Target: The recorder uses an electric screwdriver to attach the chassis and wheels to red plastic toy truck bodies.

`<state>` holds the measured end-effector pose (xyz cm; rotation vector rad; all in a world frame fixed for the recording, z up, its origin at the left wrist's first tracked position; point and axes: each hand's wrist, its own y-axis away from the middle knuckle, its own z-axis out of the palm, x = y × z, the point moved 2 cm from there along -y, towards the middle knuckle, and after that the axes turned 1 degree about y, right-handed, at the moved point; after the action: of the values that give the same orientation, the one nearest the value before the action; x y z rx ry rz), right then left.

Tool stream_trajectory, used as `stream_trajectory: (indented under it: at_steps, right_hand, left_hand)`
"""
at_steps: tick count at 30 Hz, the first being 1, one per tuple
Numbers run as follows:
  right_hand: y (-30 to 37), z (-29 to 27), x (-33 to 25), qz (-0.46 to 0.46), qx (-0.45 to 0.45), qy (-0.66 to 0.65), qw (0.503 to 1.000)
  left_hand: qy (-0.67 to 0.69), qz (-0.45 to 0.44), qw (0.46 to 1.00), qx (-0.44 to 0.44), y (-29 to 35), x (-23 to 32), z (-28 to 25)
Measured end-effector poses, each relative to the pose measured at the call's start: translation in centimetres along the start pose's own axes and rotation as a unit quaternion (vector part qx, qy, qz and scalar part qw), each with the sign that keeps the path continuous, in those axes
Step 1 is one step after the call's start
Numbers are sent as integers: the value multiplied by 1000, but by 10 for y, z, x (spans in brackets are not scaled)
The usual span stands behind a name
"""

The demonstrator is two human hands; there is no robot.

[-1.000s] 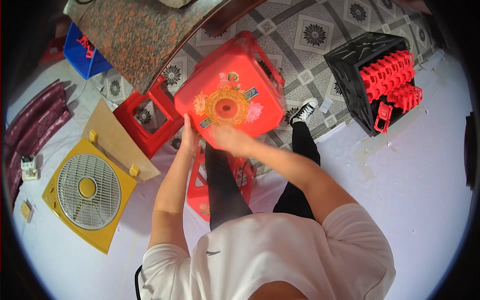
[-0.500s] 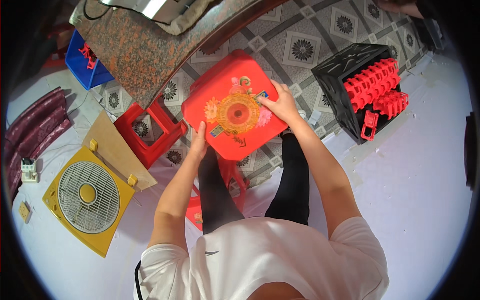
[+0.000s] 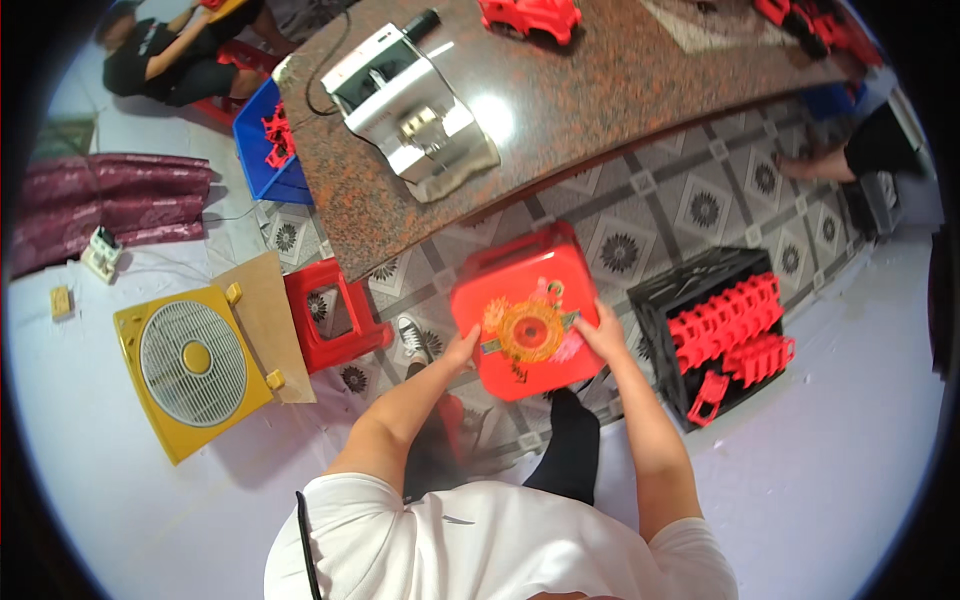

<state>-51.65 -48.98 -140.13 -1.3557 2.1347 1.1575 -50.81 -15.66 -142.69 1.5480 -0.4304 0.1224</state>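
Observation:
A red plastic stool (image 3: 530,345) with a flower pattern on its seat is held in front of me above the tiled floor. My left hand (image 3: 463,352) grips its left edge, and my right hand (image 3: 604,335) grips the right edge with the thumb on top of the seat. The seat faces up toward me, and part of the stool's far side shows. Fingers under the rim are hidden. A second red stool (image 3: 318,335) lies to the left, beside a yellow box fan (image 3: 195,355).
A granite-topped table (image 3: 560,130) carries a white-and-metal machine (image 3: 410,115) and a red toy vehicle (image 3: 530,18). On the right stands a black crate (image 3: 655,340) holding red plastic parts (image 3: 725,320). At the far left, a blue bin (image 3: 258,165) is near a seated person (image 3: 165,60). Another person's leg (image 3: 870,150) shows far right.
My view has shifted, revealing more of the tabletop and the seated person. The held stool sits lower and further right in view, tilted so its far side shows. Both hands keep hold of it.

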Motion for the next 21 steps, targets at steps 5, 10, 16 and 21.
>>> stream_trajectory:
  at_steps: [5, 10, 16, 21]
  right_hand:
    - [30, -31, -18, 23, -43, 38, 998]
    - [72, -72, 11, 104, -60, 112, 986]
    - [157, -149, -36, 222, -53, 200, 953]
    - [207, -190, -49, 287, 18, 200, 937]
  left_hand:
    - [-200, -27, 978, -58, 68, 43, -31]
    - [-196, 74, 951, -225, 144, 187, -113]
    - [-213, 340, 909, 108, 131, 331, -261]
    - [-353, 191, 903, 151, 82, 353, -266]
